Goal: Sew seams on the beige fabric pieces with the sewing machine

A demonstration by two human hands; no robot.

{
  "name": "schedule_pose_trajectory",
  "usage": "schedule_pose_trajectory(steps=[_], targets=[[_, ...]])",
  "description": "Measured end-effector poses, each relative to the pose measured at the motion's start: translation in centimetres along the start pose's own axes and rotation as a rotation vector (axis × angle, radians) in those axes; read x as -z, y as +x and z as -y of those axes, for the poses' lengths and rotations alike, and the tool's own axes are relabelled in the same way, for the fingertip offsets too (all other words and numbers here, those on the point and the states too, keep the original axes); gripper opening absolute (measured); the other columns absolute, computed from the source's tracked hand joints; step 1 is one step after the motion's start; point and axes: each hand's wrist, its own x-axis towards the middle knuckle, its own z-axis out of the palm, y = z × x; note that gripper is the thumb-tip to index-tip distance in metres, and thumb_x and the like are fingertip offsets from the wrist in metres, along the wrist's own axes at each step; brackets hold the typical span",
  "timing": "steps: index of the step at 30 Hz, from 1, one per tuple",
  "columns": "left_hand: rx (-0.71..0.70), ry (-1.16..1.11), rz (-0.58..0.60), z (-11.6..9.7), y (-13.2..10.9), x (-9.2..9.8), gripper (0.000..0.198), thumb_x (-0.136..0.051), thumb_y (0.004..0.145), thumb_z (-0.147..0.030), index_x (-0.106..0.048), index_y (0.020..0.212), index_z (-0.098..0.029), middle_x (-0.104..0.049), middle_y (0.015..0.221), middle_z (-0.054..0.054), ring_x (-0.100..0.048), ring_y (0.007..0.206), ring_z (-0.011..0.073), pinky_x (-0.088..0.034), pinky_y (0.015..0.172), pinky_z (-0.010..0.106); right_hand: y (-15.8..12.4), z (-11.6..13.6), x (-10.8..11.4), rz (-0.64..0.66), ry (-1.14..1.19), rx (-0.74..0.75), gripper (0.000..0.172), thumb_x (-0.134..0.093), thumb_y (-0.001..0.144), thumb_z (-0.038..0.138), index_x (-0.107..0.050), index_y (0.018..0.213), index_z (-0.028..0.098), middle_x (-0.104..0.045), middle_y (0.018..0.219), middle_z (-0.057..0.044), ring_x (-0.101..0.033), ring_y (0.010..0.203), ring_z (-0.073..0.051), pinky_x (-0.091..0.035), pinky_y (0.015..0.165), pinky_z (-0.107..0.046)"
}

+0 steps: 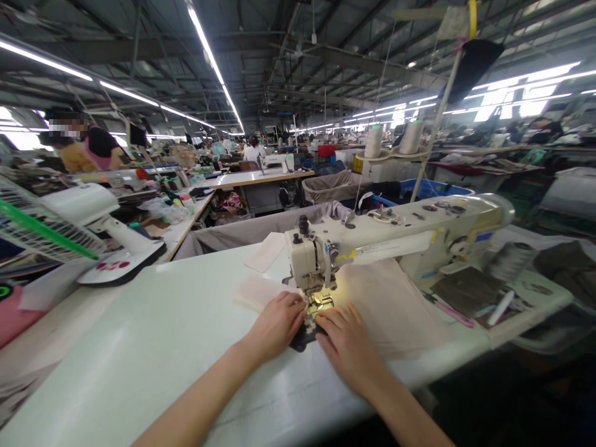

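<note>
Both hands work close to the needle of a white sewing machine [307, 261], under its small lit lamp. My left hand [277, 323] is left of the presser foot, its fingers bunched together on a small pale fabric piece [256, 293]. Part of that piece is hidden by the fingers. On the other side, my right hand [347, 341] lies with fingers stretched and slightly apart at the edge of a larger pale fabric panel [391, 304]. The dark needle plate [305, 336] shows between the hands. Another pale fabric piece [265, 251] lies behind the machine head.
A white fan [112, 248] stands at the left. Pink-handled scissors [451, 310], a grey thread cone [510, 261] and dark cloth [468, 292] lie at the right. Two thread cones [374, 143] stand behind the machine, near cloth-lined bins [338, 186]. A person [95, 149] is at far left.
</note>
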Motion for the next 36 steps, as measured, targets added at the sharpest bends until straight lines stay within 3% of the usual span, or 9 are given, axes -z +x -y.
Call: schedule_pose_trajectory(steps=[4,8,12,27,36], targets=[[-0.031,-0.102,-0.002,-1.2,-1.2,-1.0,0.022,-0.050,0.095,-0.007,-0.068,0.101,-0.018,-0.066,0.113,0.009,-0.061,0.104,0.0225,-0.054,0.093,0.036,-0.3,0.4,0.2,0.037,0.039,0.022,0.020,-0.059,0.098,0.016,-0.063,0.116,0.023,-0.069,0.118,-0.006,-0.060,0.115,-0.026,-0.029,0.114,-0.060],[-0.043,-0.068,-0.014,-1.9,-1.8,-1.3,0.018,-0.055,0.093,-0.009,-0.067,0.104,-0.017,-0.066,0.119,0.011,-0.060,0.112,0.0263,-0.054,0.098,0.041,-0.5,0.6,0.4,0.058,0.013,0.033,0.015,-0.060,0.098,0.017,-0.065,0.111,0.022,-0.070,0.113,-0.004,-0.060,0.113,-0.025,-0.027,0.115,-0.060],[-0.045,-0.054,-0.023,-1.7,-1.7,-1.3,0.018,-0.055,0.095,-0.012,-0.065,0.108,-0.018,-0.063,0.130,0.012,-0.059,0.120,0.0266,-0.051,0.106,0.044,-0.5,0.5,0.2,0.045,-0.022,0.036,0.017,-0.062,0.097,0.019,-0.064,0.114,0.022,-0.069,0.115,-0.005,-0.060,0.114,-0.026,-0.029,0.115,-0.058],[-0.070,-0.104,-0.015,-0.9,-1.4,-0.6,0.022,-0.052,0.096,-0.013,-0.065,0.114,-0.019,-0.065,0.130,0.012,-0.059,0.126,0.0256,-0.050,0.109,0.043,-0.3,0.5,0.2,0.037,-0.059,0.030,0.016,-0.059,0.099,0.020,-0.064,0.114,0.024,-0.070,0.116,-0.004,-0.060,0.114,-0.025,-0.028,0.115,-0.059],[-0.150,-0.061,0.033,-4.8,-3.3,0.0,0.023,-0.046,0.100,-0.017,-0.064,0.114,-0.019,-0.069,0.111,0.010,-0.065,0.108,0.0254,-0.057,0.095,0.039,-2.2,0.0,0.4,0.017,-0.030,0.087,0.021,-0.051,0.102,0.019,-0.063,0.119,0.024,-0.070,0.116,-0.006,-0.060,0.114,-0.025,-0.029,0.116,-0.055]])
